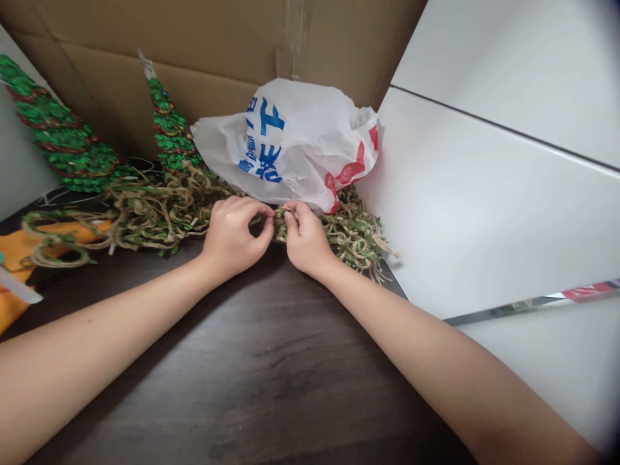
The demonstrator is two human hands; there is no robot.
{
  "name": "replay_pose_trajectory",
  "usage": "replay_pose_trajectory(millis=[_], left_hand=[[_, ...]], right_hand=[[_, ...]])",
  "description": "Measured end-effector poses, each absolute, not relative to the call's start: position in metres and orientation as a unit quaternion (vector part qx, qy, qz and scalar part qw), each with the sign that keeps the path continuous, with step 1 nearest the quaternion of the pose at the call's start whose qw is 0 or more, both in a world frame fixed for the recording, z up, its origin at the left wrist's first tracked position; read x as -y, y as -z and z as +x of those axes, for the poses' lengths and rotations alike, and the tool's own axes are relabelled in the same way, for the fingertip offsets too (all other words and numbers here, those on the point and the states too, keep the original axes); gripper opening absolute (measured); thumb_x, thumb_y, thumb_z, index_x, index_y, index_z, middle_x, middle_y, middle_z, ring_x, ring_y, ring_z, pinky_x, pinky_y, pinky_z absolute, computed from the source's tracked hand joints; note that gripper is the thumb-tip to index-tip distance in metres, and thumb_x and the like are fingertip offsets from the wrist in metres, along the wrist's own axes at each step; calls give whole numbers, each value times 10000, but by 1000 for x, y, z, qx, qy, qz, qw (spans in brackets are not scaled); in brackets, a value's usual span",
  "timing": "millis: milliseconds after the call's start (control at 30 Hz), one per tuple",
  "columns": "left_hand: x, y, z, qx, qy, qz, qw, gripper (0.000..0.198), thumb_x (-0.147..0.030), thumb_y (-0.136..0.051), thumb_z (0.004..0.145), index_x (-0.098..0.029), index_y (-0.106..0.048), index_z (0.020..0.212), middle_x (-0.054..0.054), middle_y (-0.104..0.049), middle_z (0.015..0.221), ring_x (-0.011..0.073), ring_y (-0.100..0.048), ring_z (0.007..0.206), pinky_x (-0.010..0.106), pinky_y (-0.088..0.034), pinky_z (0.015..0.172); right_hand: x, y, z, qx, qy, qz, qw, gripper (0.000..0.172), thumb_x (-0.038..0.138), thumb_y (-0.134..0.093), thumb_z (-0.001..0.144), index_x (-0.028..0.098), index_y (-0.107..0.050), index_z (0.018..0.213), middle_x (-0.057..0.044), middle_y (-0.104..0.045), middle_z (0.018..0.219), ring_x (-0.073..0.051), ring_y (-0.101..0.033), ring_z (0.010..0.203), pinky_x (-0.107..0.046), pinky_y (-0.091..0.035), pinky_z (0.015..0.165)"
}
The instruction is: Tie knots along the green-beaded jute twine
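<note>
The thumb and index finger of the left hand (237,237) are curling into a ring, their tips closing on a small bunch of leafy twine (279,225). The fingers of the right hand (308,240) are pinching the same bunch from the other side, so the 2 hands are almost meeting over it. The step in hand seems to be fine fingertip work on this bit of twine, perhaps parting or twisting strands; which of these it is, I cannot tell, because the fingers are covering most of it.

The next move is probably calling for a light, steady pinch from both sides and a clear view of which strand is running where, since the loops are lying so thickly that a pull could be dragging neighbours along.

Around the hands, a tangled heap of twine (159,210) is spreading to both sides along the back of the dark desk (271,368). Just behind the hands, a white plastic bag (310,145) is resting against the heap. Farther left, 2 green tinsel trees (72,145) (170,129) are standing, and an orange item (17,248) is lying near the desk's left side. Behind everything, cardboard (203,39) is rising.
</note>
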State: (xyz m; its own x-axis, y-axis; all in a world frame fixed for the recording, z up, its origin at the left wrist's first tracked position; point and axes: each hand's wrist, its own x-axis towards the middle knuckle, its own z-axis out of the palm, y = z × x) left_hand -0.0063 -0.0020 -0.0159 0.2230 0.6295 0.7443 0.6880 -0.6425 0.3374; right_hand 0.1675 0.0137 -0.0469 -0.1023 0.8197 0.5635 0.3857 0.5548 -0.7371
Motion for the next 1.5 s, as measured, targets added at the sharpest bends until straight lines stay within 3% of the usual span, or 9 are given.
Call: replay_pose_trajectory(millis=[233, 467, 633, 900, 1033, 1133, 1333, 1500], left_hand=[[-2, 18, -7, 398, 473, -786, 18, 188, -395, -713, 953, -231, -767, 878, 80, -837, 944, 301, -764, 918, 489, -582, 916], [-1, 15, -6, 348, 490, -799, 3, 104, -305, -651, 943, -232, -706, 894, 59, -793, 963, 249, -721, 914, 450, -565, 928], [1, 15, -6, 337, 468, -817, -8, 17, -247, -636, 871, -234, -647, 870, 69, -733, 982, 266, -637, 958, 467, -515, 943], [-1, 14, -6, 346, 442, -824, -72, 135, -322, -610, 949, -229, -568, 861, 36, -659, 838, 222, -586, 803, 402, -484, 813], [2, 15, -5, 366, 487, -785, -116, 121, -326, -612, 961, -229, -570, 903, 5, -649, 794, 171, -593, 701, 324, -486, 687], [1, 18, -4, 412, 538, -729, -102, 119, -322, -632, 935, -235, -554, 919, -3, -657, 807, 167, -655, 722, 311, -528, 715], [-3, 17, -6, 446, 521, -720, -102, 189, -257, -614, 887, -205, -715, 1038, 37, -772, 904, 202, -728, 801, 334, -579, 781], [-2, 14, -8, 470, 475, -736, -108, 232, -248, -589, 904, -203, -810, 963, 62, -838, 985, 233, -763, 869, 371, -596, 851]], right_hand=[[-11, 45, 168, 733, -206, -399, 511, 144, 309, -472, 1071, 253, -593, 1126, -92, -766, 1140, -241, -716, 1080, -413, -583, 990], [-11, 48, 166, 725, -207, -384, 533, 182, 292, -453, 1086, 251, -493, 1259, -60, -752, 1030, -218, -736, 977, -388, -573, 916], [-11, 49, 165, 711, -227, -376, 550, 233, 241, -449, 1086, 262, -437, 1318, 3, -723, 902, -189, -732, 859, -370, -569, 864], [-12, 51, 166, 717, -200, -356, 565, 290, 208, -468, 1073, 268, -445, 1355, -20, -715, 991, -187, -738, 917, -383, -601, 908], [-15, 53, 166, 700, -208, -368, 575, 261, 235, -482, 1076, 268, -441, 1332, -12, -684, 970, -182, -722, 896, -382, -596, 898], [-16, 53, 165, 681, -210, -383, 588, 215, 249, -489, 1078, 263, -447, 1289, 4, -654, 914, -178, -693, 857, -380, -581, 879], [-14, 52, 164, 677, -241, -370, 589, 212, 273, -506, 1071, 274, -469, 1279, -7, -659, 958, -178, -694, 862, -380, -588, 863], [-11, 51, 164, 693, -250, -366, 568, 409, 290, -648, 989, 270, -468, 1356, -11, -676, 1016, -171, -711, 891, -364, -615, 890]])
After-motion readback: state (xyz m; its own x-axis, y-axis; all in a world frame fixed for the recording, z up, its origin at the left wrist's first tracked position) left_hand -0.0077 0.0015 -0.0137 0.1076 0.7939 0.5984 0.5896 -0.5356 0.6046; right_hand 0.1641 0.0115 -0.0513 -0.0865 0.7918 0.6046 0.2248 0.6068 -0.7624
